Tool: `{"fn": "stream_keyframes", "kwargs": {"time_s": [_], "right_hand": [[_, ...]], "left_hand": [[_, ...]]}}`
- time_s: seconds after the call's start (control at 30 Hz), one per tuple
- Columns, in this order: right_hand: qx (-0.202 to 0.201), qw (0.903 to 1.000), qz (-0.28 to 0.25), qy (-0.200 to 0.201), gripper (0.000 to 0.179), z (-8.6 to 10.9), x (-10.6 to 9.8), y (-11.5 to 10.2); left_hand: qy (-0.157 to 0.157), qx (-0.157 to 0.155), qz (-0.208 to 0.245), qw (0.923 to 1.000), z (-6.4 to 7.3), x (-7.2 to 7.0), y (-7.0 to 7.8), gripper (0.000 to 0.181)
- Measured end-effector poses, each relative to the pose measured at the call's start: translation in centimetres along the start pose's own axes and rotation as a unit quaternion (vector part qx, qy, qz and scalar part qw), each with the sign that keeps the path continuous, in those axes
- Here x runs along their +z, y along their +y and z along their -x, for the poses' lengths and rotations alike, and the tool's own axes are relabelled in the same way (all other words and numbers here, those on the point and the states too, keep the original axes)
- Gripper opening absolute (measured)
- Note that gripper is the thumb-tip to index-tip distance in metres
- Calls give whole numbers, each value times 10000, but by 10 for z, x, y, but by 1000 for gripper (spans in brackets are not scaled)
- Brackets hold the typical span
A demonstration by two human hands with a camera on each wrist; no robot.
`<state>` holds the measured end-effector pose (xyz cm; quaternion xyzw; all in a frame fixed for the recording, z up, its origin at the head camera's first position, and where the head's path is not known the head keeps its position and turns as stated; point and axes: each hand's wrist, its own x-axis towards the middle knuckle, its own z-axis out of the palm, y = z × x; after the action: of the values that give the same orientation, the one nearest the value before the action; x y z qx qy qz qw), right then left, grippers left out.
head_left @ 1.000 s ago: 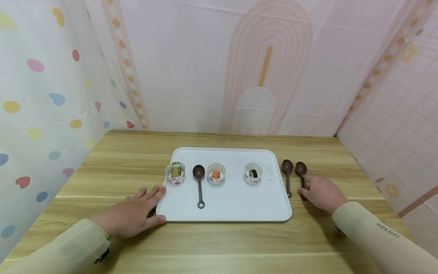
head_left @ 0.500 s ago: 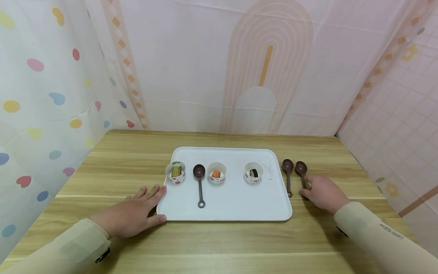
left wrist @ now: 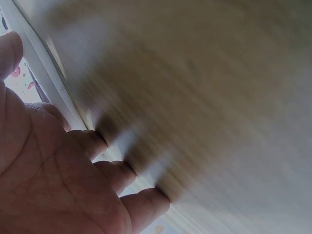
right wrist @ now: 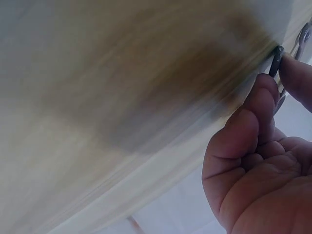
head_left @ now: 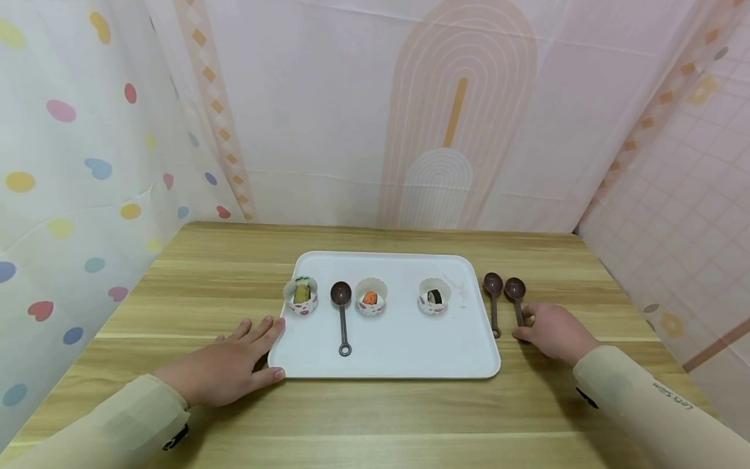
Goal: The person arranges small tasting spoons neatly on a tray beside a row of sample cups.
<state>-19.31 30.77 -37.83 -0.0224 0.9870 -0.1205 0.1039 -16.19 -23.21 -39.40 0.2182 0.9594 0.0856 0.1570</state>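
Observation:
My right hand [head_left: 556, 331] pinches the handle of a dark brown measuring spoon [head_left: 515, 288] between thumb and fingertips, right of the tray. In the right wrist view the ringed handle end [right wrist: 277, 61] shows between thumb and finger. Just left of it lies a second brown measuring spoon [head_left: 493, 284], close along the tray's right edge. My left hand [head_left: 225, 368] lies with fingers spread, its fingertips and thumb at the left edge of the white tray [head_left: 404, 358]. A third brown measuring spoon [head_left: 342, 296] lies on that tray, bowl away from me.
Three patterned paper cups stand on the tray: the left cup [head_left: 301, 309] holds a yellow-green piece, the middle cup [head_left: 372, 309] an orange-topped piece, the right cup [head_left: 433, 306] a small dark-wrapped roll. Wood-grain table [head_left: 363, 417] surrounds the tray, with patterned curtains [head_left: 316, 130] behind and at both sides.
My right hand has shifted very slightly to the right, keeping its pinch on the spoon's handle; the spoon has turned a little. My left hand and the tray look unmoved.

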Motion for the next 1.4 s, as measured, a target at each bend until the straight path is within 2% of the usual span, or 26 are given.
{"fn": "stream_keyframes", "kwargs": {"time_s": [0.2, 0.57, 0.8, 1.17, 1.4], "right_hand": [[165, 9998, -123, -64, 42, 0, -1, 1], [351, 9983, -459, -113, 30, 0, 3, 1], [452, 9948, -896, -179, 18, 3, 4, -1], [339, 9890, -1440, 98, 21, 6, -1, -4], [155, 9843, -1743, 236, 28, 6, -5, -16]], "left_hand": [[-20, -13, -22, 10000, -1, 1, -1, 97], [-43, -27, -30, 10000, -1, 1, -1, 97], [6, 3, -53, 10000, 0, 1, -1, 97], [19, 2, -67, 10000, 0, 1, -1, 97], [-3, -24, -49, 10000, -1, 1, -2, 98]]}}
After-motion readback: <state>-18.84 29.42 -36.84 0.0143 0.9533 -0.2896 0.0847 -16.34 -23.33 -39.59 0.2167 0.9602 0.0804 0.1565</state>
